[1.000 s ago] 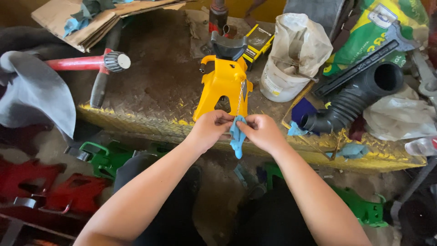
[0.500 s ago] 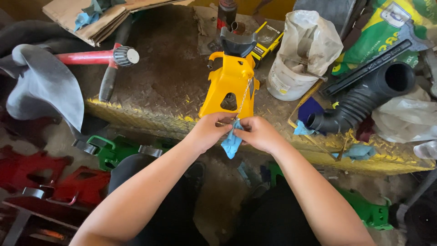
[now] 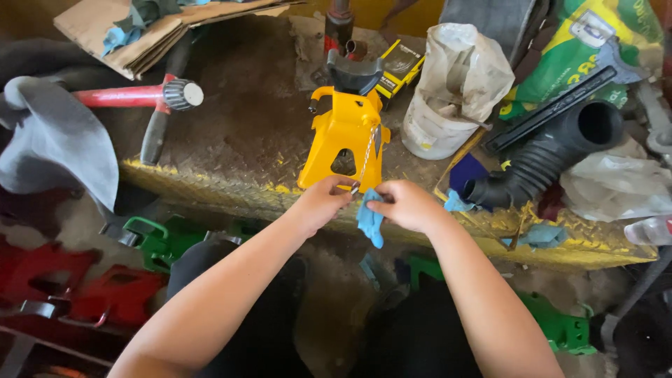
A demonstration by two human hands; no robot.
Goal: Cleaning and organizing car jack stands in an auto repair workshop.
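Since a second ago I'd moved the blue rag (image 3: 369, 220) from mid-air under the yellow jack stand (image 3: 344, 140) up to its small chain (image 3: 364, 159). My left hand (image 3: 320, 203) pinched the chain's end; my right hand (image 3: 406, 204) stayed clenched on the rag beside it. Looked like wiping the chain was under way. The stand stood upright on a grimy yellow-edged tread-plate bench (image 3: 231, 140), with a black ribbed hose (image 3: 553, 157), a bagged white bucket (image 3: 448, 98) and green stands (image 3: 168, 241) below.

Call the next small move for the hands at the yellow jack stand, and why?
Probably draw the blue rag along the small metal piece at the chain's lower end. The left hand pinches that end, the right hand grips the rag just beside it, and the chain hangs from the yellow jack stand on the diamond-plate bench.
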